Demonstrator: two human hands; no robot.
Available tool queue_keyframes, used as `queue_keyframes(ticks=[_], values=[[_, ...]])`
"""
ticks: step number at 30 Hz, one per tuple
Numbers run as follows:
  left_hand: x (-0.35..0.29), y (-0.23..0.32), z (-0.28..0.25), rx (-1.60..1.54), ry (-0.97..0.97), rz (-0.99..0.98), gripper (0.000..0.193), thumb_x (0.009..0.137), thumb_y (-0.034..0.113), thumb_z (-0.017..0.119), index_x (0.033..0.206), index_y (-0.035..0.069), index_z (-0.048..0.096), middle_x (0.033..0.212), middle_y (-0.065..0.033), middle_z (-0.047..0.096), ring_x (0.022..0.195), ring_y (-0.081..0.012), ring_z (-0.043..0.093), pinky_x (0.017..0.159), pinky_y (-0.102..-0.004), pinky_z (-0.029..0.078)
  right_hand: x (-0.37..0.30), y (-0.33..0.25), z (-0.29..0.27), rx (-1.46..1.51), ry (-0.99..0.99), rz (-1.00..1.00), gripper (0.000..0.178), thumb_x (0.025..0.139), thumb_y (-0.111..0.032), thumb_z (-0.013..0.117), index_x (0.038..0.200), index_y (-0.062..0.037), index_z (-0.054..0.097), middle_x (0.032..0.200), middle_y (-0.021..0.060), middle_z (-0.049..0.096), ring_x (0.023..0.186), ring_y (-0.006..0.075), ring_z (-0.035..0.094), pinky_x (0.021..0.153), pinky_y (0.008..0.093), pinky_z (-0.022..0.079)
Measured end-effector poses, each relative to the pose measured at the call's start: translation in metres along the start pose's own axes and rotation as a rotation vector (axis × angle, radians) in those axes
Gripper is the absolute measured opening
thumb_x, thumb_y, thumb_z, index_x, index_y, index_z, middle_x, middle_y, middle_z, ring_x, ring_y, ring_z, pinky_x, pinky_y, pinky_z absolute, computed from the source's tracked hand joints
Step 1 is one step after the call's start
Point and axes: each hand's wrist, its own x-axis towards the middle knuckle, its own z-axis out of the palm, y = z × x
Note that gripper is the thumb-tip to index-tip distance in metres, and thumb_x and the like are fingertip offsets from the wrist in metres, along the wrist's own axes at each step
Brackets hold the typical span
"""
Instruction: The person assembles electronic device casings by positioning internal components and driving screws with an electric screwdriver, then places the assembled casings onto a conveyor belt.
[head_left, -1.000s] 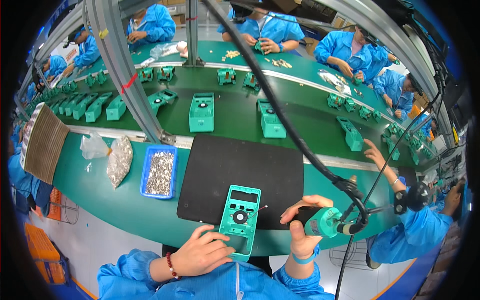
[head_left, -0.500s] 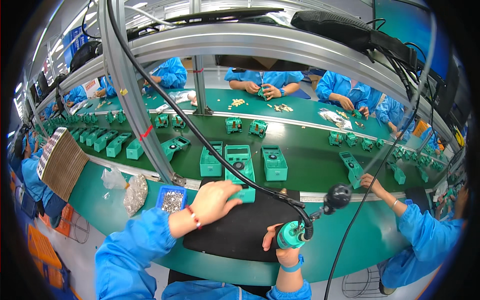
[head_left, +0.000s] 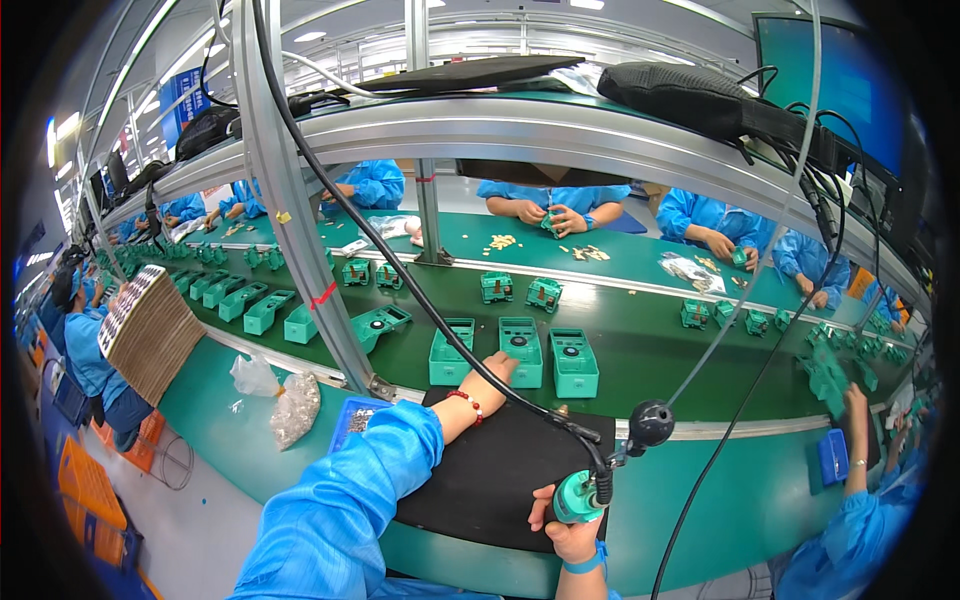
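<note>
My left hand [head_left: 490,378], with a red bead bracelet, reaches over the far edge of the black mat [head_left: 500,460]. Its fingers are closed at the near left end of a green plastic housing [head_left: 521,350] that has a round dark part inside. Similar open housings stand on either side, one at the left [head_left: 452,345] and one at the right [head_left: 573,365]. Over the mat's right part, my right hand [head_left: 572,530] grips a green electric screwdriver [head_left: 580,497], whose black cable rises from it. The tool's tip is hidden.
A blue bin [head_left: 352,424] of small metal parts is partly behind my left sleeve. Bags of small parts [head_left: 295,410] lie left of it. An aluminium post [head_left: 290,200] and hanging black ball [head_left: 651,424] stand in the way. A co-worker's hand [head_left: 855,405] is at the far right.
My left hand has moved forward with the housing, from the mat's edge to between the other two on the green belt. The co-worker's hand at right has shifted with a housing.
</note>
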Motion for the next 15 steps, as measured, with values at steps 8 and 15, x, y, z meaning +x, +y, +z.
queue_keyframes(ticks=[8,15], values=[[-0.040,-0.002,-0.058,0.310,0.114,0.080,0.051,0.080,0.004,0.062,0.131,0.003,0.055,0.134,-0.0148,0.056,0.109,-0.0351,0.062,0.091,-0.0459,0.052,-0.001,0.000,-0.004,-0.032,0.025,-0.019,0.045,0.080,-0.022,0.086,0.108,0.0083,0.066,0.081,0.0085,0.070,0.072,0.0142,0.067,0.066,0.0279,0.056],[-0.061,-0.061,-0.084,0.234,0.039,-0.060,0.028,0.087,0.019,0.071,0.112,0.008,0.067,0.125,-0.0082,0.059,0.108,-0.0292,0.062,0.090,-0.0410,0.053,0.003,0.006,-0.003,-0.045,-0.037,-0.018,0.049,0.079,-0.025,0.087,0.108,0.0077,0.066,0.080,0.0079,0.069,0.071,0.0137,0.067,0.065,0.0268,0.055]])
